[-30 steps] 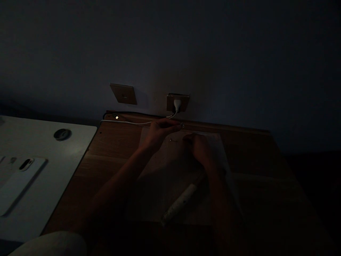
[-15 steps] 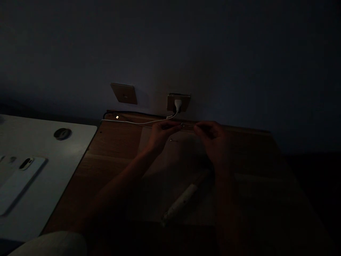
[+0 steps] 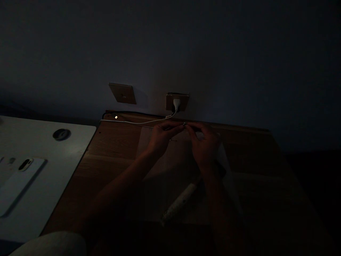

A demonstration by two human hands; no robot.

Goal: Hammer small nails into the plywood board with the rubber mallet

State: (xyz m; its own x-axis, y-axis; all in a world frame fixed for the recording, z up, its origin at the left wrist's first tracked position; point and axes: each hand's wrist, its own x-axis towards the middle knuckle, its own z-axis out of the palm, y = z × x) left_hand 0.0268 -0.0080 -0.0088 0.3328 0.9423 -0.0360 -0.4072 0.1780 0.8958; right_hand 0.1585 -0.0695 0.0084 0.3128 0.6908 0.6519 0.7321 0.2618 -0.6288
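Note:
In very dim light, my left hand point(image 3: 160, 138) pinches a small shiny piece point(image 3: 184, 124), its kind too small to make out. The fingertips of my right hand point(image 3: 204, 144) are closed against the same spot, touching or nearly touching the left fingertips; whatever they hold is hidden. Both hands are above the far edge of a pale sheet point(image 3: 165, 177). On the sheet lies a thin small screw or nail point(image 3: 173, 140). A tool with a pale, stained handle point(image 3: 179, 201) lies slanted there, its dark end partly behind my right forearm.
The sheet rests on a wooden table point(image 3: 106, 145) against the wall. A white plug with a cable sits in a wall socket point(image 3: 170, 103), beside another wall plate point(image 3: 122, 93). On the white table point(image 3: 71, 160) at left are a phone point(image 3: 20, 185) and a dark round object point(image 3: 61, 134).
My right hand has moved left, bringing its fingertips to those of my left hand. The thin shiny bit that showed between them is now mostly hidden. More of the tool's dark end shows.

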